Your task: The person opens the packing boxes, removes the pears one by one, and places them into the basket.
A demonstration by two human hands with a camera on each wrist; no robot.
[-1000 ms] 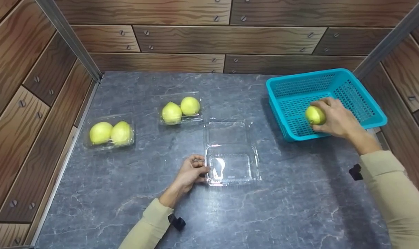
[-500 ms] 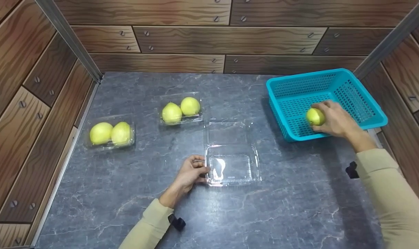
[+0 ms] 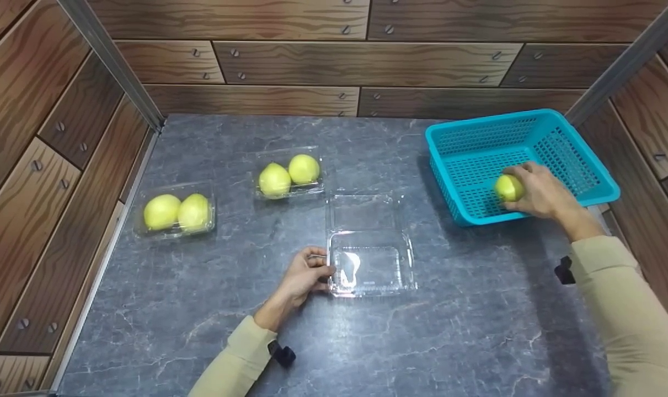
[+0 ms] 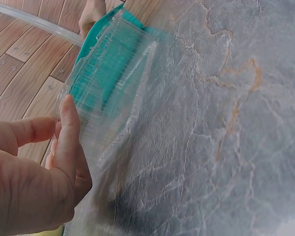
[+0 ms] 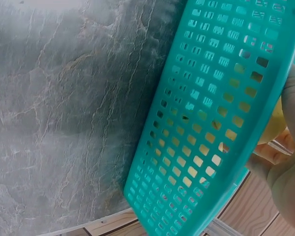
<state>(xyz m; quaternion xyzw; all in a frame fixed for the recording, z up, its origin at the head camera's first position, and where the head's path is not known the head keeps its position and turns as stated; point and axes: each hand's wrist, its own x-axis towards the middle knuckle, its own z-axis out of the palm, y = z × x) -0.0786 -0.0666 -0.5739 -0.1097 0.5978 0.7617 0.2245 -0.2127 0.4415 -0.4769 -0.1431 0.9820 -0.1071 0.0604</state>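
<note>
In the head view my left hand (image 3: 303, 277) pinches the left edge of a clear plastic clamshell box (image 3: 372, 264), which lies opened out with its lid (image 3: 361, 212) folded back. The left wrist view shows the thumb and fingers at the rim of the clear box (image 4: 105, 93). My right hand (image 3: 543, 190) grips a yellow-green pear (image 3: 508, 188) inside the turquoise basket (image 3: 441, 165). From the right wrist, the basket's slotted wall (image 5: 206, 98) partly hides the pear (image 5: 275, 125) and the fingers.
A closed clear box (image 3: 212, 212) with two yellow-green pears (image 3: 161, 212) stands at the left. Another box (image 3: 256, 190) with two pears (image 3: 304, 169) stands farther back. Wood-patterned panels (image 3: 367, 60) wall the grey marbled table (image 3: 201, 331) at the back and sides.
My right hand and its pear have shifted slightly to the right inside the basket. The left hand and the opened clamshell box stay where they were.
</note>
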